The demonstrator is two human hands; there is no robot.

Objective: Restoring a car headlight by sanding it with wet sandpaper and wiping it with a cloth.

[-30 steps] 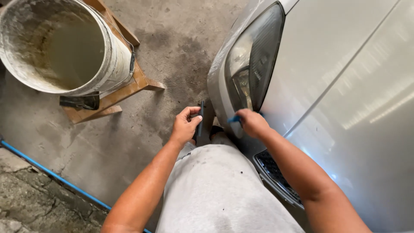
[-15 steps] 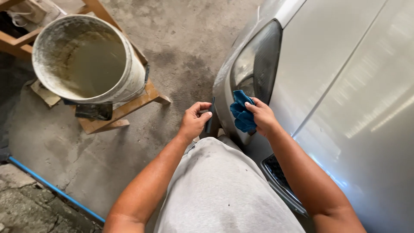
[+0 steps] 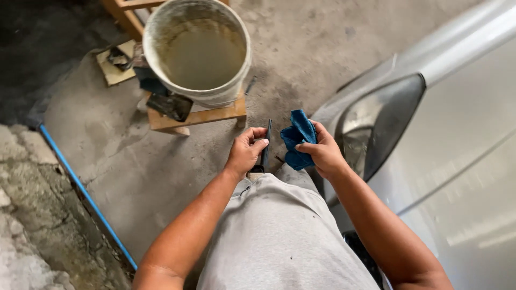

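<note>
My left hand [image 3: 246, 152] grips a thin dark flat piece [image 3: 266, 146], held edge-on and upright in front of me. My right hand [image 3: 320, 151] is closed on a crumpled blue cloth [image 3: 298, 138], right beside the dark piece. Both hands are held over my grey-clad lap, just left of the headlight [image 3: 379, 123] of a silver car [image 3: 462, 134].
A large white bucket [image 3: 199, 51] of murky water stands on a low wooden stool [image 3: 201, 115] ahead of me, with dark pads [image 3: 171, 104] at its left foot. The floor is stained concrete. A blue hose [image 3: 80, 188] runs along a rough stone edge at left.
My view has swung left and down. Both hands came away from the headlight toward my lap; the blue cloth is now bunched in my right hand and the dark piece stands in my left.
</note>
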